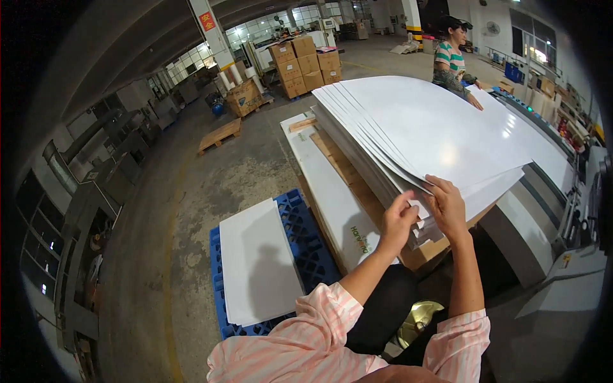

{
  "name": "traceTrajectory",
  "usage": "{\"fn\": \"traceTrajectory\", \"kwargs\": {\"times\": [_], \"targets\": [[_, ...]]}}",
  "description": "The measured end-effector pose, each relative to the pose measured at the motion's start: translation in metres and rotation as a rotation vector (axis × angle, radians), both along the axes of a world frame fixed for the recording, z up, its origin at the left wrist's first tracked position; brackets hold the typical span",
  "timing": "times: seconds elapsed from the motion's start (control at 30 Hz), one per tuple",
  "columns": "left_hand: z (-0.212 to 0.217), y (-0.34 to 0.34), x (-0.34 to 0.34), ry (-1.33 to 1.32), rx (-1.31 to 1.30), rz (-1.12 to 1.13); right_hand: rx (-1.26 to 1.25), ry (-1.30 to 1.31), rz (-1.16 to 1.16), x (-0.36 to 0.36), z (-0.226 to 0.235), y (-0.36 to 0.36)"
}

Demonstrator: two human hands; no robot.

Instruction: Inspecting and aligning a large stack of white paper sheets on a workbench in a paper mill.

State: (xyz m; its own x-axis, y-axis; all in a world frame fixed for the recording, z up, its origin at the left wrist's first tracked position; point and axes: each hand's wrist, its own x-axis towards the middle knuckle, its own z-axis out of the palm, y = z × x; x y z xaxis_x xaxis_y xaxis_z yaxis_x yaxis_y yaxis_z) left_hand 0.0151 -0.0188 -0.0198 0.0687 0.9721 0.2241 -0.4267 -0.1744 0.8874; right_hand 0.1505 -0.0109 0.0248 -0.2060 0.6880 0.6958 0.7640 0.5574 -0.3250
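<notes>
A tall stack of large glossy white sheets (408,127) stands in front of me, its top sheets fanned and lifted along the left edge. My right hand (445,203) is closed on the near corner of the upper sheets, fingers over the top. Close beside it, my left hand (400,220) is at the stack's corner, its fingers loosely bent and apart. No sheet shows between the left fingers. The sheets below the corner are partly hidden by both hands.
A smaller pile of white sheets (255,265) lies on a blue plastic pallet (313,236) to the left. Across the stack, a person (451,60) in a striped top touches a sheet. Machinery (562,268) is at right; cardboard boxes (306,67) and a wooden pallet (219,135) stand farther back.
</notes>
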Motion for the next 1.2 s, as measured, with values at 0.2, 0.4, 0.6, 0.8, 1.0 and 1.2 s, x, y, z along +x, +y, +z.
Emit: {"fn": "traceTrajectory", "kwargs": {"times": [0.2,0.4,0.6,0.8,1.0,1.2], "targets": [[0.008,0.003,-0.008,-0.206,-0.086,-0.066,0.157,-0.055,0.012,-0.008,0.019,-0.013],[0.013,0.013,-0.009,-0.225,-0.088,-0.142,0.184,-0.150,0.024,0.000,0.024,-0.015],[0.009,0.017,-0.008,-0.159,-0.105,-0.099,0.121,-0.120,0.070,0.003,0.025,-0.020],[0.011,0.013,-0.010,-0.184,-0.101,-0.099,0.200,-0.189,0.068,0.003,0.022,-0.023],[0.010,0.014,-0.018,-0.269,-0.092,-0.174,0.119,-0.031,0.029,-0.003,0.018,-0.015],[0.024,0.006,-0.001,-0.173,-0.141,0.065,0.172,0.042,-0.018,-0.004,0.017,-0.005]]}}
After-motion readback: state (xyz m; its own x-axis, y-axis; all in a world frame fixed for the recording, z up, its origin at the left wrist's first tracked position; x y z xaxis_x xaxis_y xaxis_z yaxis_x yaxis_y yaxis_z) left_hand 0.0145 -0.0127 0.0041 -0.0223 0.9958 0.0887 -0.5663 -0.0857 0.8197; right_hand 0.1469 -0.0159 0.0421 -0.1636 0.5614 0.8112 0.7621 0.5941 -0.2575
